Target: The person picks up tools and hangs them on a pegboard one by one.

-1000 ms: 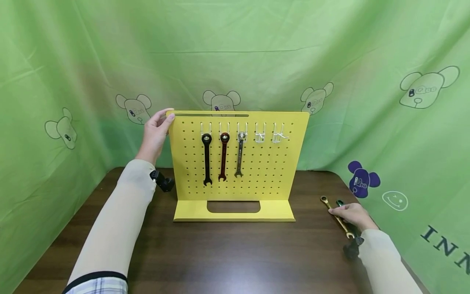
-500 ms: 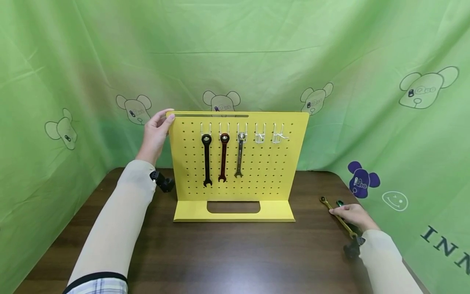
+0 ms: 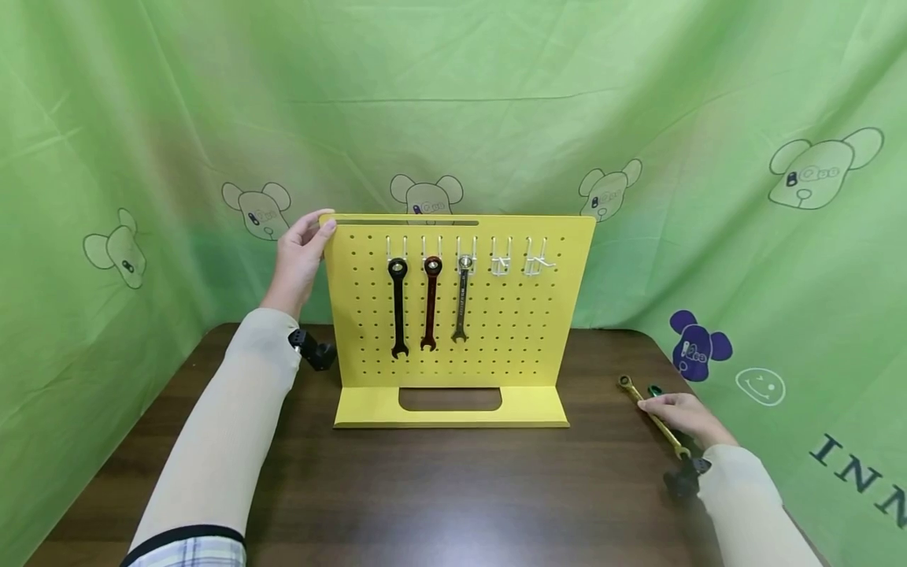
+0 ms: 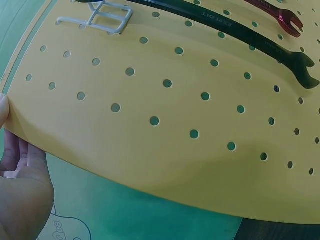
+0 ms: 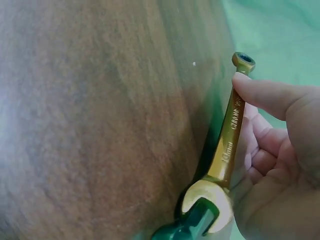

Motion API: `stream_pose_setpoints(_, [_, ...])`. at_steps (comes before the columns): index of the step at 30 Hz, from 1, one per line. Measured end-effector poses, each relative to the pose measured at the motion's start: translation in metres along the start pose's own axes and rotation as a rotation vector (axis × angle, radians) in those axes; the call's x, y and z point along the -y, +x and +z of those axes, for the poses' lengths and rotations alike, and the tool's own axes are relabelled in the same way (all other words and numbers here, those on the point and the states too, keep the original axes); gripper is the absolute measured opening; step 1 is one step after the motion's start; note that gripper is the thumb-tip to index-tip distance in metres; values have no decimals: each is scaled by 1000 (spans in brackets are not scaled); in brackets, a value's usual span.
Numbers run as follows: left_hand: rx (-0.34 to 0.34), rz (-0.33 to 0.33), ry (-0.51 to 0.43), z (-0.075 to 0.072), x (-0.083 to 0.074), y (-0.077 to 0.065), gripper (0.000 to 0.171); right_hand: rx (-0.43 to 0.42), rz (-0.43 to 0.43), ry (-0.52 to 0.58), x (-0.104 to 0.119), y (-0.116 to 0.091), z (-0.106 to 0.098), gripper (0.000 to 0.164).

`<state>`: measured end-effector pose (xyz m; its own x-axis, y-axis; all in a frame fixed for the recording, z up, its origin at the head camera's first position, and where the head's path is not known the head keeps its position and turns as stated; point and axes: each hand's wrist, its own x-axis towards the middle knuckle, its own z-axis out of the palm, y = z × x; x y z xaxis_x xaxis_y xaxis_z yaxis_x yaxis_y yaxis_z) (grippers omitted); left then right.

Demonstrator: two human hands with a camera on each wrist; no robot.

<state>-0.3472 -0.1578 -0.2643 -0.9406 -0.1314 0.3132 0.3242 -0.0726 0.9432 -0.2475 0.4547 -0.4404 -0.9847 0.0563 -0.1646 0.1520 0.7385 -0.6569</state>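
My left hand (image 3: 298, 264) grips the upper left corner of a yellow pegboard (image 3: 510, 331), thumb in front and fingers behind. Three wrenches hang from its white hooks: a black wrench (image 3: 399, 307), a dark red wrench (image 3: 431, 303) and a silver wrench (image 3: 462, 299). Over the table's right side, my right hand (image 3: 687, 417) pinches a gold wrench (image 5: 230, 135) between thumb and fingers, its ring end pointing away from me. A green wrench (image 5: 187, 227) shows beneath the gold one's open end in the right wrist view, mostly hidden.
Two white hooks on the pegboard's right, one hook (image 3: 501, 256) and another hook (image 3: 538, 257), bear nothing. The pegboard's base stands on the brown wooden table (image 3: 425, 496). A green printed curtain (image 3: 496, 94) surrounds the table's back and sides.
My right hand has shifted very slightly to the right with the gold wrench in its pinch. The left hand and the pegboard have stayed in place.
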Motion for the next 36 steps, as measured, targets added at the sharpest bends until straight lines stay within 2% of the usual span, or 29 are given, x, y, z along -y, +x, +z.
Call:
stream_pose_setpoints(10, [-7,2,-1,1,0,1,41,51,-19,76,7,-4,-2,43])
stream_pose_setpoints(20, [-8,0,-1,0,0,0,41,70,-66,105,13,-4,0,46])
stream_pose_setpoints(29, [-17,11,-6,-1,2,1,40,44,-134,167,35,-8,0,44])
stream_pose_setpoints(36, [-13,5,-3,-1,2,1,41,11,-174,146,61,-16,-5,45])
